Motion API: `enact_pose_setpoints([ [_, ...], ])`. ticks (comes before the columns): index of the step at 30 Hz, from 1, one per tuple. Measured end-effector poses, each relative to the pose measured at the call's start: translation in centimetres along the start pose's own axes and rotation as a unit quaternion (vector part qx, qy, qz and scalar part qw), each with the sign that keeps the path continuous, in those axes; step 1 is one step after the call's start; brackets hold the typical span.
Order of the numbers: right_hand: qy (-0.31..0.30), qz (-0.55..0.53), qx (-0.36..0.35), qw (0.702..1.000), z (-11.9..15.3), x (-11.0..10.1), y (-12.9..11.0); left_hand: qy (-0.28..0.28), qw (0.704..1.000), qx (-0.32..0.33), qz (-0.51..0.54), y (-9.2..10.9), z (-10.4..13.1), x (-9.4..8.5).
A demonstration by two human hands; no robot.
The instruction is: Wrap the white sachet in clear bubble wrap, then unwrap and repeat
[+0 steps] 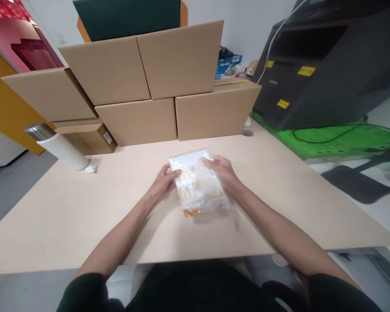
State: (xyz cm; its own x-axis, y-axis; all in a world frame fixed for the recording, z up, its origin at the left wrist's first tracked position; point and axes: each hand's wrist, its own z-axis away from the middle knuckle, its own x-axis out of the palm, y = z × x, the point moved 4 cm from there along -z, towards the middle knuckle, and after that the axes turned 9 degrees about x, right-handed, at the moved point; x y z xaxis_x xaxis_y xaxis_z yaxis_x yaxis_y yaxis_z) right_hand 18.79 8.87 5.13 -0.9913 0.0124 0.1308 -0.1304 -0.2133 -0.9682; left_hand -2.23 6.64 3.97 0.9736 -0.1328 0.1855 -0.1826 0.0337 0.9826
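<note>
Packet point(198, 184) in shiny wrapping is before the cardboard boxes point(136, 123), pinched at its left edge by the left hand point(163, 182) and at its upper right by the right hand point(226, 174), where gentle, even pressure should prevent slipping.

The left forearm point(121, 234) and the right forearm point(274, 216) stretch from the near side toward the middle, both bare. The left hand point(164, 181) and the right hand point(226, 171) stand near each other in a pinching pose, thumbs point(174, 174) on top and pointing inward, other fingers point(222, 160) bent, partly hidden.
</note>
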Motion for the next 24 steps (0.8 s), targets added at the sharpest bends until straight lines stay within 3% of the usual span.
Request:
enact_pose_setpoints([
  [3, 0.091, 0.165, -0.041, 0.981, -2.5, 0.3, 1.7, 0.096, 0.994, -0.008, -0.052, -1.9, -1.7, -1.1],
  [7, 0.155, 0.346, -0.171, 0.91, -3.5, 0.5, 2.3, 0.12, 0.957, 0.064, -0.255, -2.1, -2.7, -1.6],
  [9, 0.122, 0.393, -0.211, 0.887, -3.3, 0.2, 2.6, 0.102, 0.907, 0.121, -0.39, -1.6, -2.6, -1.5],
  [11, 0.053, 0.428, -0.203, 0.879, -3.1, -0.4, 3.0, 0.058, 0.866, 0.148, -0.474, -1.2, -2.3, -1.4],
  [17, -0.141, 0.504, -0.098, 0.846, -2.5, -2.9, 3.0, -0.134, 0.795, 0.076, -0.587, -1.1, -1.7, -1.6],
  [21, -0.182, 0.531, -0.101, 0.822, -2.8, -3.3, 3.3, -0.174, 0.757, 0.085, -0.624, -1.1, -1.8, -1.3],
  [24, -0.183, 0.534, -0.12, 0.817, -3.2, -3.3, 4.1, -0.181, 0.745, 0.102, -0.634, -1.5, -2.0, -1.2],
])
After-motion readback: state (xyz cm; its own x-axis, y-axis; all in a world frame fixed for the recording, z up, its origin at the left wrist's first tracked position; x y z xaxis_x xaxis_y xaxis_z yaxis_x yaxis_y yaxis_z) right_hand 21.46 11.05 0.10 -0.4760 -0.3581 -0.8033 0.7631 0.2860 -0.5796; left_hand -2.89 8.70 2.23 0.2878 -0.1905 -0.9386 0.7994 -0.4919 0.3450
